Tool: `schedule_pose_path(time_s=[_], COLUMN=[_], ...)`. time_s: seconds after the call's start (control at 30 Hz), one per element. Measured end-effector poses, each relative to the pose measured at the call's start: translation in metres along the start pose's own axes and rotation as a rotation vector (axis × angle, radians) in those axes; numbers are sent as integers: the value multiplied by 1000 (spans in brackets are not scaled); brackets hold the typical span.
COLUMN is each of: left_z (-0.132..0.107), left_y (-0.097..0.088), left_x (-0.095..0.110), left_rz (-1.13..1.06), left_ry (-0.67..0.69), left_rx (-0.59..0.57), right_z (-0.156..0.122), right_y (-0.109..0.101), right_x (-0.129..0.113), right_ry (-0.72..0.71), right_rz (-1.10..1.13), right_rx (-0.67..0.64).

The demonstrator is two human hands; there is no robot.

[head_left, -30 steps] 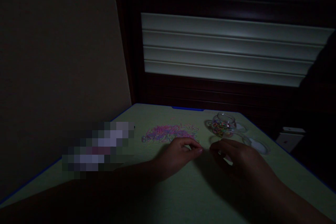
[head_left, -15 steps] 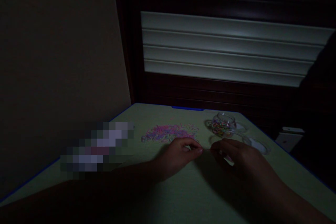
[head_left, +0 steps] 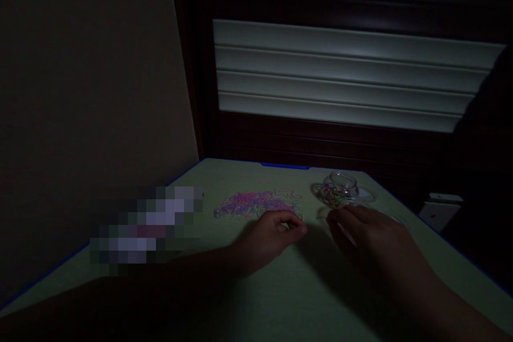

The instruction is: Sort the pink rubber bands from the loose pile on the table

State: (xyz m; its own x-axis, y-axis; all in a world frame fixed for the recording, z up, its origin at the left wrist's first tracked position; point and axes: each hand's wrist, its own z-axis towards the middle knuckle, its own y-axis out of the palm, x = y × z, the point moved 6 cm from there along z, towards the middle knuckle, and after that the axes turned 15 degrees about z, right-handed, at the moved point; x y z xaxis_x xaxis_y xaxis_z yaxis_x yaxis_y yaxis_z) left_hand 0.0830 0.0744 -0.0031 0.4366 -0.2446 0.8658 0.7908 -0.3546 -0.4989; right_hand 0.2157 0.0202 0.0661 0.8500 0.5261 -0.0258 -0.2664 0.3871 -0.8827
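Note:
My left hand (head_left: 276, 238) is closed in a pinch just in front of a loose pile of small pink and purple elastic bands (head_left: 256, 204). Thumb and forefinger meet, but whatever they may hold is too small to see in this dim light. To its right, my right hand (head_left: 368, 235) is also closed, fingers down, in front of a clear glass jar (head_left: 340, 184). A thin pale strand (head_left: 321, 217) shows by its fingertips; I cannot tell whether it is gripped. Multicoloured bands fill the lower part of the open jar.
The pale green table (head_left: 272, 304) has a blue edge. Clear round pieces, perhaps lids (head_left: 395, 216), lie partly hidden behind my right hand. A blurred-out object (head_left: 152, 227) lies at the left. A white box (head_left: 441, 214) stands beyond the right edge; a slatted panel (head_left: 340, 75) rises behind.
My right hand has moved slightly right and away from the left, widening the gap between the fingertips. The left hand has barely shifted. A tiny pink piece now shows beyond the pile.

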Motion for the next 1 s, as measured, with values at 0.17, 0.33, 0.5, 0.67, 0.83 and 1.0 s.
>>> schedule_pose_path(time_s=[0.17,0.33,0.5,0.67,0.83,1.0], left_z=[-1,1,2,1,0,0], left_y=[0,1,2,1,1,1], left_x=[0,-2,-5,-3,-1,-1], left_rz=[1,-3,-15,-29,-10,-24], left_ry=[-22,-16,-15,-7,-14,-2], left_rx=[-8,-13,-19,-15,-5,-11], right_z=[0,-1,-4,-6,-6,-6], right_y=[-5,-15,-18,-19,-17,-16], right_x=[9,16,21,23,25,25], right_ry=[99,186,220,201,219,223], right_rz=[-137,-281,-400,-446,-450,-434], right_rx=[-6,18,-1,3,-8,-22])
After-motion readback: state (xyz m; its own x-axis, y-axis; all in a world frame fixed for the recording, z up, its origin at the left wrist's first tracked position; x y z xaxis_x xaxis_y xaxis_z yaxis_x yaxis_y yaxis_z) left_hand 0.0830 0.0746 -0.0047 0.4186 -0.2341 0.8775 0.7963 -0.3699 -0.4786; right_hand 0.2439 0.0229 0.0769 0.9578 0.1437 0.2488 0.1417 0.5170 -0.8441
